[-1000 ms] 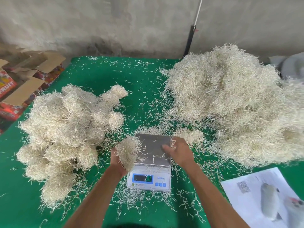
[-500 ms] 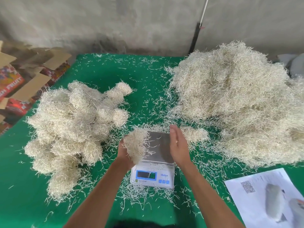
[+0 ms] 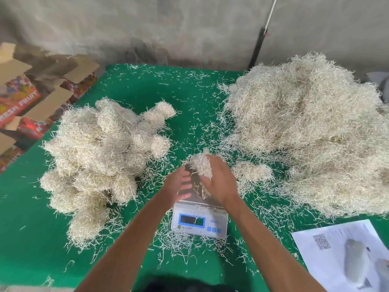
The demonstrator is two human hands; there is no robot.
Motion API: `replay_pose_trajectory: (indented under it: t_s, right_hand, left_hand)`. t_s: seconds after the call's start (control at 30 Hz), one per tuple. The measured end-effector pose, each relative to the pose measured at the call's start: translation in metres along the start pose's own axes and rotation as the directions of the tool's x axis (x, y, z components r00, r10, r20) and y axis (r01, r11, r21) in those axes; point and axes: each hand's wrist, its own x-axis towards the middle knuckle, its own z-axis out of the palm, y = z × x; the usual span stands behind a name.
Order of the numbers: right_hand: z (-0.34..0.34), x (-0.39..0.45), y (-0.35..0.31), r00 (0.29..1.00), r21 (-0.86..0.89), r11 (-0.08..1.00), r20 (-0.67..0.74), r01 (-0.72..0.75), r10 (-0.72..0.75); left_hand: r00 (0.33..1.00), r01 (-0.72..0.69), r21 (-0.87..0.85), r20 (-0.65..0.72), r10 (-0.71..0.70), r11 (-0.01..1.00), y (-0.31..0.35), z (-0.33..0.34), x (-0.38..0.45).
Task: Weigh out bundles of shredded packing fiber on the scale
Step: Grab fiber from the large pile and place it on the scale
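I note my right hand (image 3: 219, 182) clenched on a fiber bundle (image 3: 202, 165) above the scale (image 3: 200, 220), left hand (image 3: 179, 184) released beside it; the fiber looks light, springy and shedding, best cupped round its middle.

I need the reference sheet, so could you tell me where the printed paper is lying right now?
In the head view, the printed paper lies at the table's near right corner, just in front of the big loose fiber heap and right of the scale.
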Motion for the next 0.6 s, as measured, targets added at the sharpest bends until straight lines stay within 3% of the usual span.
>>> replay_pose_trajectory:
  t_s: [0.1, 0.17, 0.23, 0.3, 0.6]
  right_hand:
    - [0.008, -0.008, 0.007, 0.966, -0.183, 0.98, 0.258, 0.08, -0.03]
    - [0.009, -0.014, 0.011, 0.985, -0.183, 0.983, 0.174, 0.018, 0.014]
    - [0.007, -0.02, 0.009, 0.995, -0.024, 0.996, -0.063, -0.081, 0.079]
    - [0.006, -0.025, 0.007, 0.972, 0.118, 0.984, -0.181, -0.13, 0.15]
    - [0.011, -0.039, 0.007, 0.962, 0.255, 0.95, -0.154, -0.181, 0.225]
  left_hand:
    - [0.987, -0.031, 0.04, -0.159, 0.037, 0.999, -0.005, -0.003, 0.005]
    - [0.978, -0.047, 0.076, -0.201, 0.062, 0.996, -0.008, -0.005, 0.006]
    - [0.97, -0.089, 0.156, -0.209, 0.121, 0.984, -0.013, -0.007, 0.009]
    - [0.964, -0.127, 0.181, -0.209, 0.164, 0.975, -0.017, -0.008, 0.011]
    - [0.967, -0.161, 0.134, -0.174, 0.183, 0.978, -0.03, -0.011, 0.017]
